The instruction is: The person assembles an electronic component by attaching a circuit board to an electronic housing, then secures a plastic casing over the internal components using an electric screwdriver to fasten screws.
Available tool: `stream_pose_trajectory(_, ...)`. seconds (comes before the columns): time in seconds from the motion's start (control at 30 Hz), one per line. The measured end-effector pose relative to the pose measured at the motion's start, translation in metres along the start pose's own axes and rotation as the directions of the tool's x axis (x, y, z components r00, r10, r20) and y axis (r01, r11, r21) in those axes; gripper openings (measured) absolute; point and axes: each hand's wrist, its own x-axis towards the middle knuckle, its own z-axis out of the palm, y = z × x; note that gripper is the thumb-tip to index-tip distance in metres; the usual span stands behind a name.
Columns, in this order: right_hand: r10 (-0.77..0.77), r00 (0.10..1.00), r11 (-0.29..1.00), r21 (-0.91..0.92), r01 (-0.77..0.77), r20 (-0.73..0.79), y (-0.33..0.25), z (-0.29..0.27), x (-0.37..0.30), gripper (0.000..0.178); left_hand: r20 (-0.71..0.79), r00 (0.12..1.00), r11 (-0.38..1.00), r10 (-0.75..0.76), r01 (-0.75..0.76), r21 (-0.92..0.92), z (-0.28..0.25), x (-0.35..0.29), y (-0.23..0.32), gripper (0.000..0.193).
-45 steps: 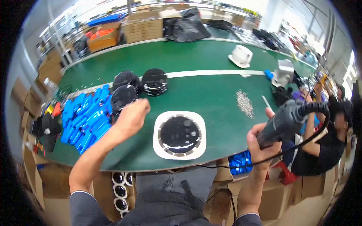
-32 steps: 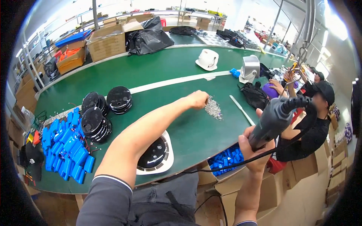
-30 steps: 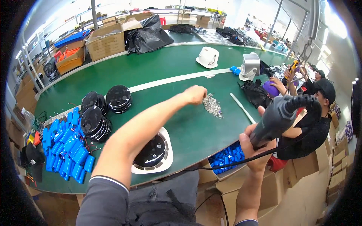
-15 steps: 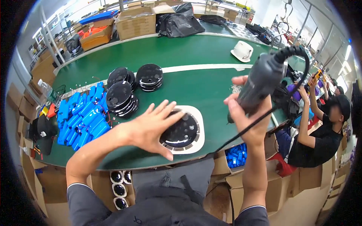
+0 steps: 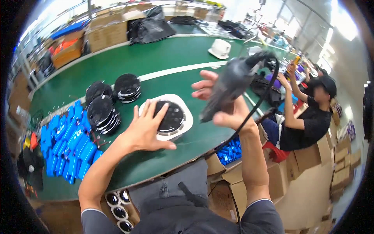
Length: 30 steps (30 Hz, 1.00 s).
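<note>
My left hand [image 5: 143, 130] lies open with spread fingers over a black round disc [image 5: 173, 116], which sits in a white rounded-square housing [image 5: 188, 119] on the green table. Its fingertips touch the disc, and the thumb stretches along the near side of the housing. To the right, my right hand [image 5: 237, 112] holds a dark corded electric screwdriver [image 5: 232, 80] in the air. The tool slants, its narrow end pointing down and left toward the housing without touching it. Some fingers of this hand stick out behind the tool, and motion blurs the tip.
Stacks of black discs [image 5: 127, 87] stand left of the housing, beside a heap of blue wrapped battery packs [image 5: 64, 142]. A white housing [image 5: 220, 49] rests at the far side. Open cartons [image 5: 249, 183] are below the table's right edge; a person in black [image 5: 307, 121] works at right.
The view has swung right, so the table things appear further left. The screwdriver has tipped over more, its narrow end now pointing toward the housing. My left hand stays on the disc.
</note>
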Motion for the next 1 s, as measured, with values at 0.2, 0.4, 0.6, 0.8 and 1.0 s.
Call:
stream_pose_trajectory(0.2,0.089,0.836,0.396,-0.751,-0.528,-0.541,0.055,-0.202,-0.073,0.05,0.01,0.952,0.947,0.306,-0.304,-0.102,0.009,0.034,-0.053,0.093)
stream_pose_trajectory(0.4,0.096,0.553,-0.439,-0.534,-0.723,-0.828,0.106,-0.29,-0.16,0.038,0.101,0.954,0.957,0.281,-0.272,-0.099,-0.012,0.036,-0.029,0.099)
stream_pose_trajectory(0.6,-0.153,0.707,-0.194,-0.68,-0.707,-0.691,0.098,-0.308,-0.189,0.024,-0.114,0.959,0.961,0.261,-0.269,-0.058,0.006,0.047,-0.012,0.085)
stream_pose_trajectory(0.8,-0.031,0.895,0.502,-0.781,-0.371,-0.445,0.033,-0.202,-0.153,0.038,-0.255,0.964,0.997,0.069,-0.072,0.0,0.025,0.07,0.009,0.081)
stream_pose_trajectory(1.0,0.326,0.908,0.56,-0.719,-0.41,-0.264,-0.023,-0.108,-0.148,0.038,-0.124,0.978,0.986,0.168,-0.165,0.036,0.016,0.084,0.008,0.082)
